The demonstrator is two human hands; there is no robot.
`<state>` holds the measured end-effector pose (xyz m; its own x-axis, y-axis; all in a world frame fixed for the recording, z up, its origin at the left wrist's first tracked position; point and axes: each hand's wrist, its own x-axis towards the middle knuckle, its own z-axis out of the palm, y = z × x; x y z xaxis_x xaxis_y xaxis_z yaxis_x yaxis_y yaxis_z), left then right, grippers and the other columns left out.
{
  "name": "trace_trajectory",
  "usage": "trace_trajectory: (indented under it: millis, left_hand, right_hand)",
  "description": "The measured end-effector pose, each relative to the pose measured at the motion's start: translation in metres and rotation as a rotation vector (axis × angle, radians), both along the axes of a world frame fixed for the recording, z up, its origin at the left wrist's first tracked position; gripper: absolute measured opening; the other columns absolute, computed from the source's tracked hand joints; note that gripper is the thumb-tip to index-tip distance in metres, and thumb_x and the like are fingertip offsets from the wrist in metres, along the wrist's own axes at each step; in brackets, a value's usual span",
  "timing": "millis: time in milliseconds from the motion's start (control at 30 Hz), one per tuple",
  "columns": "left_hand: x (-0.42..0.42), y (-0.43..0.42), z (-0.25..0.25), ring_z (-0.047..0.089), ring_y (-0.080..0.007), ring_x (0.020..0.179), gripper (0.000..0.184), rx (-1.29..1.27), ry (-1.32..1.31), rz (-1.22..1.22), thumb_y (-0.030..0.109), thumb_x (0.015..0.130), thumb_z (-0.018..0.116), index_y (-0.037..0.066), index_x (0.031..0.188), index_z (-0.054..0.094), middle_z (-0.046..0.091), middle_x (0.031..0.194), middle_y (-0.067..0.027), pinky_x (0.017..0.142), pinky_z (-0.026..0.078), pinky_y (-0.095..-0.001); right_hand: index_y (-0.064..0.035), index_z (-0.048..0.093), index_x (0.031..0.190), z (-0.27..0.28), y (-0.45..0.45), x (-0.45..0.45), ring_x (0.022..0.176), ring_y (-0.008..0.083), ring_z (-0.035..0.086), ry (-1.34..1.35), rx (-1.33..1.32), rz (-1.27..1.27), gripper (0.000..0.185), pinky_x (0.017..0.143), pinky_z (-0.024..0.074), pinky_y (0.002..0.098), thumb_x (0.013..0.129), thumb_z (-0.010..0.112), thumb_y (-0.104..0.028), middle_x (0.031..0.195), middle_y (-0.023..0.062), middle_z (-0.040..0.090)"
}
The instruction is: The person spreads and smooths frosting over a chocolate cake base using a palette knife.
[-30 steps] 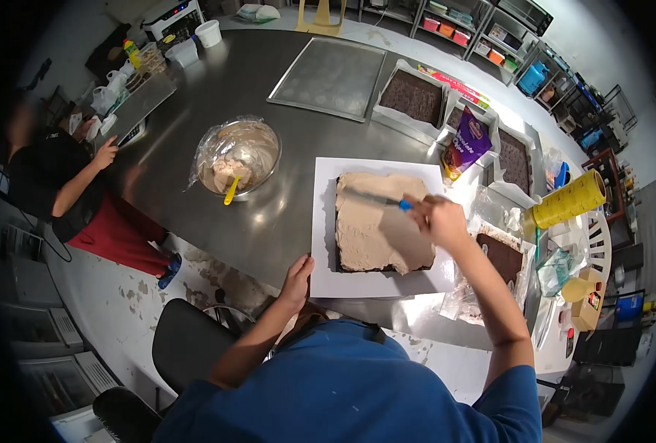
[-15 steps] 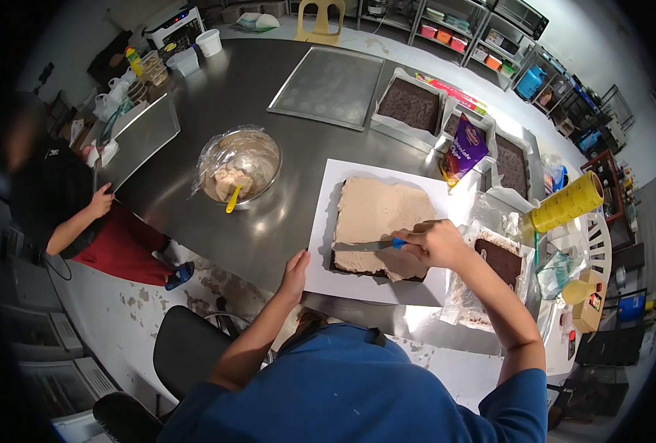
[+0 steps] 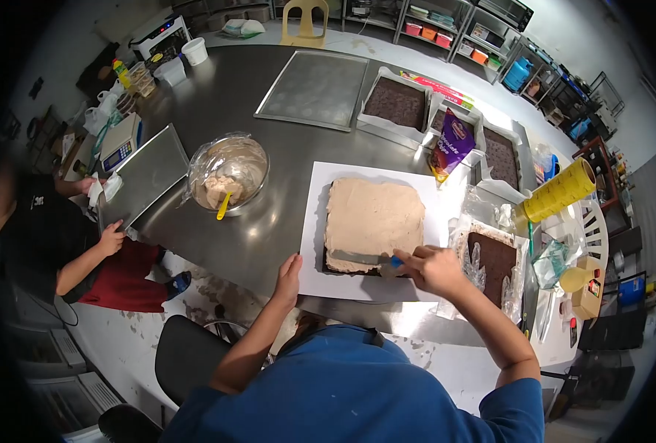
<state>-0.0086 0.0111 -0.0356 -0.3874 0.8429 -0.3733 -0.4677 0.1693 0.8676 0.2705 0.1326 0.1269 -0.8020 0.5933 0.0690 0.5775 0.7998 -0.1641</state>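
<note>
At far left, a co-worker's hand (image 3: 111, 240) on a metal tray (image 3: 148, 177), now nearer the steel bowl (image 3: 254, 159) than half a second ago. In that bowl on the counter (image 3: 221, 85), tan frosting (image 3: 221, 192) and a yellow utensil (image 3: 224, 206). Next, the left hand (image 3: 288, 282) at the near left edge of the white cake board (image 3: 346, 286); impossible to tell whether pinching it or just bracing, with fingers partly hidden. On the board, the frosted cake (image 3: 376, 214), nearly square, without a clear long axis. Across its near strip, a metal spatula (image 3: 361, 258), now closer to the body; smoother frosting there, suggesting coverage almost evened out to that edge. Blade tip to the left, long axis left-right, roughly parallel to the near edge. At the other end, the right hand (image 3: 439, 272), thumb and fingers pinched round the blue handle (image 3: 397, 262). Farther right, a chocolate slab (image 3: 494, 266) among clear plastic.
</note>
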Motion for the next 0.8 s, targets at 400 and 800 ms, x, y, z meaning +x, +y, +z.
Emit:
trace_trajectory:
  millis: [400,800]
  left_hand:
    - [0.002,0.0,-0.001,0.051,-0.0094,0.098,0.033,-0.004,0.003,0.018,0.024,0.095,0.049,-0.002,0.114,0.055,0.058,0.104,-0.0023,0.089,0.038,-0.0231]
    - [-0.007,0.006,-0.002,0.048,-0.0127,0.108,0.043,-0.037,0.011,0.012,0.027,0.094,0.052,-0.006,0.12,0.051,0.056,0.113,-0.0063,0.096,0.034,-0.0253]
  right_hand:
    - [-0.02,0.064,0.11,-0.032,-0.024,0.013,0.056,0.0288,0.063,-0.04,0.003,-0.448,0.027,0.05,0.0495,0.0411,0.085,0.056,-0.028,0.071,0.0138,0.063]
    - [-0.0146,0.069,0.103,-0.028,0.043,0.024,0.053,0.0286,0.06,0.099,0.204,-0.503,0.025,0.049,0.0474,0.0399,0.083,0.059,-0.024,0.062,0.0125,0.06]
